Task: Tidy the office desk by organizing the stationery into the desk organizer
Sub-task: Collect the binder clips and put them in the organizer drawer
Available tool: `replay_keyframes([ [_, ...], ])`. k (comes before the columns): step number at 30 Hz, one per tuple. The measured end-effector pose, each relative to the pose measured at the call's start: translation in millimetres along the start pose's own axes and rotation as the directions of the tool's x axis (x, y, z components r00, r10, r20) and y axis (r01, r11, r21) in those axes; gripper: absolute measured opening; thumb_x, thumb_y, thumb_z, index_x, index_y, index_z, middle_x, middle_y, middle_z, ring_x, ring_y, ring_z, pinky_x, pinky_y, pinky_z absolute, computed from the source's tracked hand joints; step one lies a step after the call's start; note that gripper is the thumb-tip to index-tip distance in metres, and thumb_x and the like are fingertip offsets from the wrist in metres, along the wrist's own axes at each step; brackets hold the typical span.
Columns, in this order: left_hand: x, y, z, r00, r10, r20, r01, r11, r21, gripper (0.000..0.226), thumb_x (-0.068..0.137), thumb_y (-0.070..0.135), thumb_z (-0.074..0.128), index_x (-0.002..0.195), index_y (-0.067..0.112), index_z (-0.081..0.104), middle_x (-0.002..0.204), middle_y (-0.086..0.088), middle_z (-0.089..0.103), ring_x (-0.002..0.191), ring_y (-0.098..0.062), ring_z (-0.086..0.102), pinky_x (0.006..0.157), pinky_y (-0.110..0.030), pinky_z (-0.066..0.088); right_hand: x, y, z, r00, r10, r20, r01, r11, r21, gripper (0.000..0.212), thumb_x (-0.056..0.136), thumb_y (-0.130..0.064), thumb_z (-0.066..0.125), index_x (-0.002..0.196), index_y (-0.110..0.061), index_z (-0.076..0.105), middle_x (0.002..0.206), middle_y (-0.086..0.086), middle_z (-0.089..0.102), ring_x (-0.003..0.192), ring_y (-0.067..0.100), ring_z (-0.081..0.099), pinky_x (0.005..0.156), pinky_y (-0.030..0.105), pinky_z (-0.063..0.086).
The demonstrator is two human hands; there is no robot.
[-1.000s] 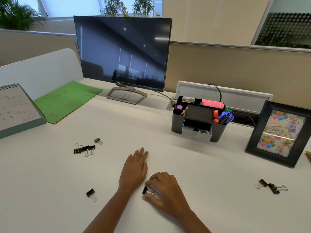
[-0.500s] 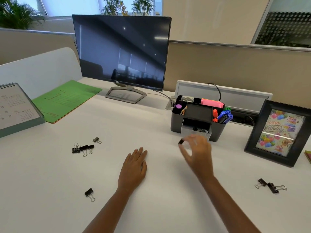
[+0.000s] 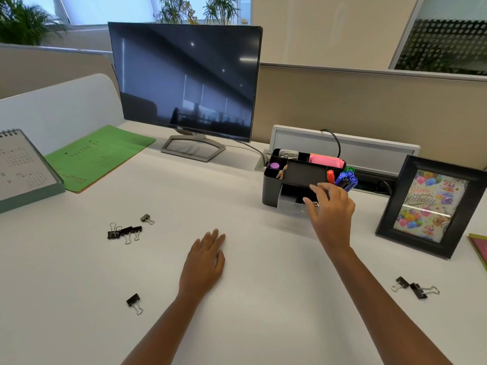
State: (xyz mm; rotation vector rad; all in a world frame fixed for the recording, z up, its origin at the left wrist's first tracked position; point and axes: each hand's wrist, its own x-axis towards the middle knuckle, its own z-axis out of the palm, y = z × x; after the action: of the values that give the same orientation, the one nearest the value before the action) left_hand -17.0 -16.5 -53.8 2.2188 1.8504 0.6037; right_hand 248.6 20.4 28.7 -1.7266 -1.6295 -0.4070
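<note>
The dark grey desk organizer (image 3: 271,187) stands at the back of the white desk, holding pens, pink notes and a purple item, with its clear front drawer pulled out. My right hand (image 3: 330,209) hovers over that drawer, fingers pinched on a binder clip (image 3: 315,204) of which only a bit of wire handle shows. My left hand (image 3: 204,262) lies flat on the desk, empty. Loose black binder clips lie in a cluster at the left (image 3: 125,231), one apart from it (image 3: 147,218), one near the front left (image 3: 134,302) and a pair at the right (image 3: 415,287).
A monitor (image 3: 184,80) stands behind on its stand. A green folder (image 3: 100,156) and a desk calendar (image 3: 23,167) are at the left. A black picture frame (image 3: 432,206) stands right of the organizer, with a cable tray (image 3: 369,154) behind.
My right hand picked a binder clip up from the desk near my left hand and carried it forward and right to the organizer's drawer. My left hand stayed flat.
</note>
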Motion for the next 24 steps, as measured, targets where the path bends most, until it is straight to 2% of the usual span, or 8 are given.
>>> replay_keyframes([
  [5,0.0,1.2,-1.2,1.000,0.005,-0.006,-0.005,1.000,-0.009,0.047,0.095,0.017,0.037,0.142,0.022,0.034,0.153,0.003,0.026,0.143,-0.011,0.021,0.117,-0.026,0.010,-32.7,16.1,-9.0,0.997,0.055,-0.056,-0.054,0.998,0.028,0.030,0.076,-0.009,0.072,0.104,0.001,0.066,0.104,0.022,0.065,0.097,0.040,0.060,0.076,0.047,0.050],
  [10,0.7,0.3,0.6,1.000,0.011,0.018,-0.011,1.000,0.027,0.047,0.097,0.019,0.033,0.144,0.020,0.029,0.155,0.001,0.022,0.144,-0.014,0.018,0.117,-0.029,0.010,-76.6,34.6,-20.8,0.996,0.089,0.002,-0.089,0.996,-0.021,0.032,0.071,-0.005,0.075,0.102,0.001,0.067,0.101,0.023,0.067,0.093,0.041,0.063,0.077,0.049,0.051],
  [12,0.9,2.1,0.3,0.999,0.005,0.051,-0.009,0.996,0.089,0.050,0.096,0.027,0.020,0.145,0.021,0.024,0.156,0.000,0.018,0.144,-0.015,0.015,0.118,-0.030,0.009,-90.7,42.1,-26.2,0.993,0.117,0.016,-0.116,0.992,-0.055,0.032,0.070,-0.003,0.076,0.100,0.000,0.067,0.099,0.022,0.067,0.091,0.040,0.063,0.076,0.049,0.052],
  [16,-2.2,17.1,1.6,0.995,-0.049,0.088,0.034,0.986,0.165,0.083,0.074,0.045,-0.010,0.147,0.016,0.016,0.157,-0.005,0.011,0.145,-0.022,0.011,0.118,-0.036,0.008,-112.6,60.3,-38.7,0.983,0.184,0.018,-0.179,0.973,-0.146,0.028,0.072,-0.001,0.074,0.099,0.001,0.067,0.098,0.023,0.067,0.090,0.041,0.063,0.075,0.049,0.052],
  [18,-2.4,24.6,6.5,0.990,-0.094,0.105,0.069,0.973,0.220,0.073,0.082,0.044,-0.005,0.148,0.015,0.008,0.158,-0.007,0.004,0.146,-0.022,0.006,0.119,-0.037,0.004,-118.1,68.9,-45.6,0.971,0.240,0.008,-0.234,0.955,-0.179,0.024,0.076,-0.001,0.069,0.100,0.003,0.067,0.100,0.025,0.066,0.092,0.043,0.063,0.076,0.051,0.052],
  [20,-1.4,32.6,10.1,0.986,-0.114,0.126,0.082,0.968,0.237,0.059,0.095,0.040,0.010,0.148,0.014,0.003,0.158,-0.008,0.000,0.146,-0.022,0.002,0.119,-0.038,0.002,-120.3,76.2,-51.7,0.955,0.298,-0.003,-0.292,0.935,-0.199,0.023,0.076,0.002,0.068,0.099,0.005,0.067,0.101,0.028,0.066,0.092,0.046,0.062,0.076,0.054,0.051],
  [22,-1.1,40.5,11.3,0.984,-0.105,0.143,0.069,0.969,0.235,0.057,0.098,0.037,0.019,0.148,0.013,0.001,0.158,-0.009,-0.002,0.146,-0.022,0.000,0.119,-0.038,0.000,-122.4,81.4,-57.4,0.939,0.345,-0.007,-0.338,0.915,-0.221,0.022,0.076,0.005,0.067,0.098,0.008,0.067,0.100,0.031,0.065,0.092,0.048,0.061,0.073,0.054,0.052],
  [24,-0.3,47.1,12.6,0.985,-0.090,0.146,0.051,0.967,0.248,0.058,0.098,0.036,0.020,0.148,0.013,0.001,0.158,-0.010,-0.002,0.146,-0.022,0.000,0.119,-0.039,0.000,-125.8,84.4,-62.0,0.923,0.385,0.007,-0.372,0.897,-0.239,0.019,0.077,0.007,0.065,0.096,0.010,0.067,0.099,0.033,0.064,0.090,0.050,0.060,0.070,0.054,0.051],
])
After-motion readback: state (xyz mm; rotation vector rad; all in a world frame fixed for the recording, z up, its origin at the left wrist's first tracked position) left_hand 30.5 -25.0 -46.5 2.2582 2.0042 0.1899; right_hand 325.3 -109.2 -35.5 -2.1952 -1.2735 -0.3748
